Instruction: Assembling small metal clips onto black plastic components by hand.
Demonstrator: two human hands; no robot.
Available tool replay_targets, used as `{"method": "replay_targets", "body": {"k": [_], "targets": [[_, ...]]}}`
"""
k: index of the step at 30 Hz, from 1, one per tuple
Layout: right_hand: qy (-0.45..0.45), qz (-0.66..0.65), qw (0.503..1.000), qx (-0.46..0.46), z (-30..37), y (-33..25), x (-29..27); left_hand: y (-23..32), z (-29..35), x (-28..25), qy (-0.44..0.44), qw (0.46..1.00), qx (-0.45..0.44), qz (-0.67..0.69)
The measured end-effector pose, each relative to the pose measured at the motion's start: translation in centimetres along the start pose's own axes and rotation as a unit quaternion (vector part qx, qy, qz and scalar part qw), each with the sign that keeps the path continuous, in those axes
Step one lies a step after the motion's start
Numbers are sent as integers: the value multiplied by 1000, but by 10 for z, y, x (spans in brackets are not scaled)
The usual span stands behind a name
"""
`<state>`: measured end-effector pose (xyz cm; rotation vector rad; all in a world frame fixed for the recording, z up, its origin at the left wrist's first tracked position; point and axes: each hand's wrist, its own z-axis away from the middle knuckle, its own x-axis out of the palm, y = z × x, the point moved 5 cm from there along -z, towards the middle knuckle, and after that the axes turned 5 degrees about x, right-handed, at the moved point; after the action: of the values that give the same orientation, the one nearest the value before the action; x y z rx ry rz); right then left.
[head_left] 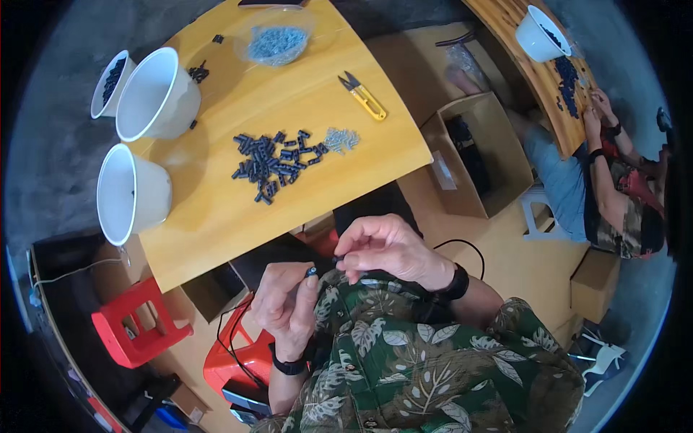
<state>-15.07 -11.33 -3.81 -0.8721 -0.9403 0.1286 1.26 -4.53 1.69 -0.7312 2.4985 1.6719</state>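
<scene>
Just off the front edge of the wooden table [346, 184], both my hands are raised close together over my lap. My left hand [284, 299] pinches a small black plastic part [311, 272] with a shiny spot at its end. A second small dark piece [338, 259] sits between the thumb and forefinger of my right hand [382, 252]; its exact kind is too small to tell. On the table in front lies a pile of black plastic parts [263, 164], with a small heap of silver screws [341, 140] at its right.
Yellow thread snips [364, 96] lie beyond the screws, near a clear bowl [278, 45] of small metal pieces. White tubs [148, 191] stand at the table's left. A cardboard box [498, 162] is on the floor. At the right, another person's hands [599, 112] work at a second table.
</scene>
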Motion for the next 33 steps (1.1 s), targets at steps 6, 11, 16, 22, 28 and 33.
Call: {"method": "replay_targets", "body": {"k": [6, 11, 16, 22, 28, 33], "targets": [[46, 1, 998, -30, 38, -13, -7, 24, 17, 17, -47, 999, 10, -7], [20, -27, 998, -52, 41, -9, 2, 32, 23, 15, -60, 998, 36, 1], [6, 63, 994, -93, 48, -15, 16, 39, 24, 11, -64, 997, 52, -11], [18, 127, 981, -146, 48, -16, 20, 36, 26, 8, -70, 996, 49, -11], [14, 155, 976, -153, 44, -17, 25, 30, 27, 5, -76, 996, 44, -13], [2, 215, 962, -167, 39, -20, 26, 29, 26, 2, -78, 996, 44, -20]]}}
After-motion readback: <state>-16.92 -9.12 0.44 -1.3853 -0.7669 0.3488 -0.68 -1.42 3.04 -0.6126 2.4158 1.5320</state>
